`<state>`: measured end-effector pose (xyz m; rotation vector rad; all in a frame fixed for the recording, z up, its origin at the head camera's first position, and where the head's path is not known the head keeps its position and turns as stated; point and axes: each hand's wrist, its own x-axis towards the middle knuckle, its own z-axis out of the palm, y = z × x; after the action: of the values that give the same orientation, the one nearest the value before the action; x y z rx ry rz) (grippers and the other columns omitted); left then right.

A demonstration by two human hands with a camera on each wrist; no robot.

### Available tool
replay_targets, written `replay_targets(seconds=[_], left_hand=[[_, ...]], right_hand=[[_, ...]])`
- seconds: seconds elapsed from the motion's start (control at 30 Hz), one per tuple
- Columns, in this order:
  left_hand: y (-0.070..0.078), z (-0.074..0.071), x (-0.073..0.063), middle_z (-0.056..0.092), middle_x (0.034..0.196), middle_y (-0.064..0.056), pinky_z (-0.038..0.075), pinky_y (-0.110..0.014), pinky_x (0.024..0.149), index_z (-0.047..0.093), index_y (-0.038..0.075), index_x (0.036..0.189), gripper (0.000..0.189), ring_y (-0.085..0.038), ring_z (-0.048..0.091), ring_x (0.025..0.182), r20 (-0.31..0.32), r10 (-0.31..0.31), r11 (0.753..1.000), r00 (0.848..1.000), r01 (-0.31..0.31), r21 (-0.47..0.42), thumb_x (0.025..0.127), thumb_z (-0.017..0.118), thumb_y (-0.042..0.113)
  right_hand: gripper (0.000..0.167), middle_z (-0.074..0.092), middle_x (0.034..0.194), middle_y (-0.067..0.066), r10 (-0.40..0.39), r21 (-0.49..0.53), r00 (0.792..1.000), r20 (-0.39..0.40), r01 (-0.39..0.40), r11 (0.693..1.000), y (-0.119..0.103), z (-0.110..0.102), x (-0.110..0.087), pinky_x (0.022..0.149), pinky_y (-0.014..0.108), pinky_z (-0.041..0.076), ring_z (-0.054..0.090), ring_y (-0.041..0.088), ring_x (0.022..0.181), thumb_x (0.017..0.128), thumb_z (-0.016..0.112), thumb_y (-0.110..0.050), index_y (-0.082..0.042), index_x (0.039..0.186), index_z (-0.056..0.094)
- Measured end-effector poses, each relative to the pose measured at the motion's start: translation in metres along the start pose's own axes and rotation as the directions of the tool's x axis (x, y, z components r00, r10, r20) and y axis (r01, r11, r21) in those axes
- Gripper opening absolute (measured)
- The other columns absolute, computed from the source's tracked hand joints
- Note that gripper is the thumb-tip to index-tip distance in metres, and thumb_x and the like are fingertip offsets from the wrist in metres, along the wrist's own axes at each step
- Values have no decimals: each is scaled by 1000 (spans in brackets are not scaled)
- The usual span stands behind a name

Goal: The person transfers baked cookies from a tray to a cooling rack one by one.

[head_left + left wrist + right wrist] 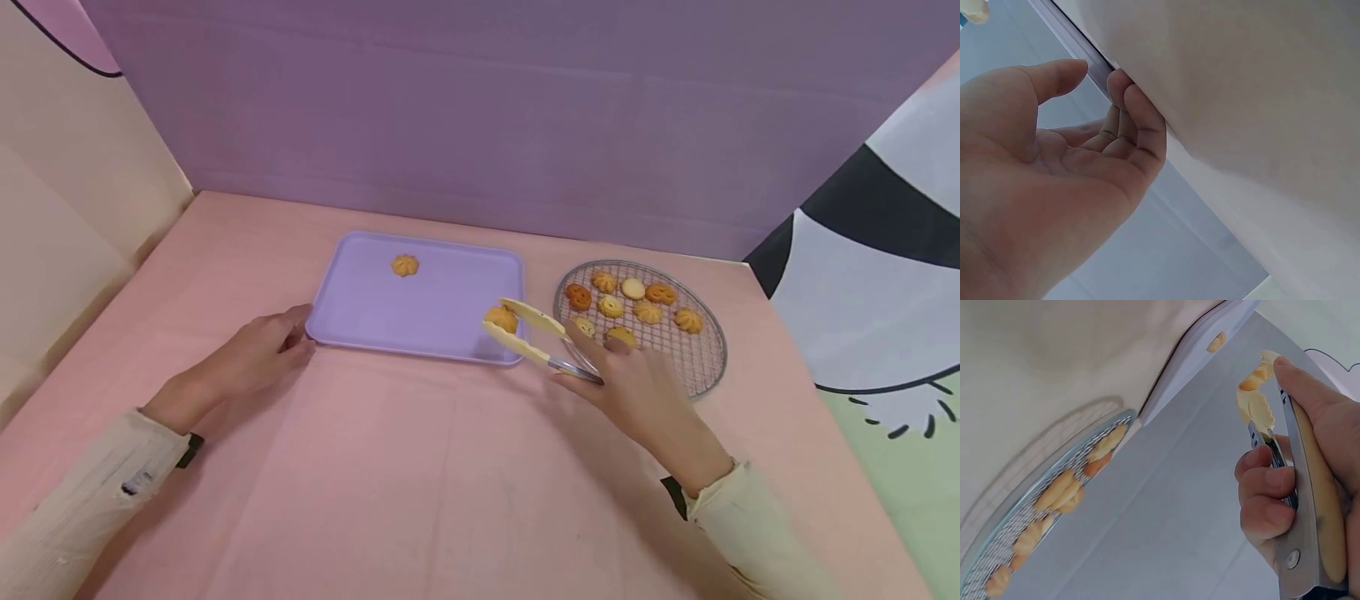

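Observation:
My right hand point(637, 392) grips metal tongs with cream-coloured tips point(536, 317). Between those tips sits a round, ridged golden cookie point(501, 317), over the right end of a lilac tray point(442, 312). The right wrist view shows fingers and thumb wrapped round the tong handles point(1319, 494). At the tray's near left corner, my left hand point(255, 350) holds the edge, its thumb and fingers on either side of the corner; the left wrist view shows curled fingers point(1144, 125) at the rim. One swirled cookie point(405, 265) lies near the tray's back edge.
Right of the tray is a round wire rack point(693, 367) bearing several cookies of different shapes, including a pretzel-shaped one point(661, 293) and a pale round one point(633, 288). Pink cloth point(375, 467) covers the table, and a purple panel point(487, 125) rises behind it.

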<state>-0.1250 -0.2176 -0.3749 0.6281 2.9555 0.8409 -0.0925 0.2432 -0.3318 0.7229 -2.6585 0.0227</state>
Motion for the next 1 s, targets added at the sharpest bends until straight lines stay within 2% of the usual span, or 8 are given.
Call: replay_targets(seconds=[0.2, 0.43, 0.7, 1.0], left_hand=[[0, 0, -1, 46, 76, -2, 37, -32, 64, 54, 5, 104, 11, -17, 46, 71, 0, 2, 1000, 1000, -2, 0, 98, 60, 10], [-2, 1, -3, 46, 77, -2, 36, -32, 64, 53, 4, 108, 14, -17, 46, 72, 10, -13, 1000, 1000, 13, -2, 98, 60, 11], [-1, 2, 1, 46, 76, -3, 39, -35, 67, 53, 5, 106, 10, -19, 47, 73, 8, -14, 1000, 1000, 14, 0, 98, 58, 9], [0, 2, 1, 47, 77, -3, 38, -34, 66, 54, 2, 116, 21, -18, 47, 74, 12, -22, 1000, 1000, 23, -17, 98, 60, 11]], right_hand=[[66, 58, 67, 8, -4, 30, 1000, -23, 5, 1000, 9, -5, -18, 43, 27, 28, 36, 14, 46, 80, 79, -45, -12, 135, 63], [67, 49, 61, 3, 110, 30, 994, 17, -111, 993, 20, -13, -36, 42, 26, 26, 33, 14, 47, 82, 78, -45, -17, 140, 58], [67, 40, 58, -2, 232, 62, 972, 47, -235, 970, 39, -20, -53, 45, 29, 26, 35, 14, 50, 82, 78, -48, -12, 136, 62], [66, 41, 57, -3, 290, 44, 957, -13, -290, 956, 64, -24, -69, 45, 32, 29, 39, 18, 53, 78, 82, -45, -6, 128, 66]])
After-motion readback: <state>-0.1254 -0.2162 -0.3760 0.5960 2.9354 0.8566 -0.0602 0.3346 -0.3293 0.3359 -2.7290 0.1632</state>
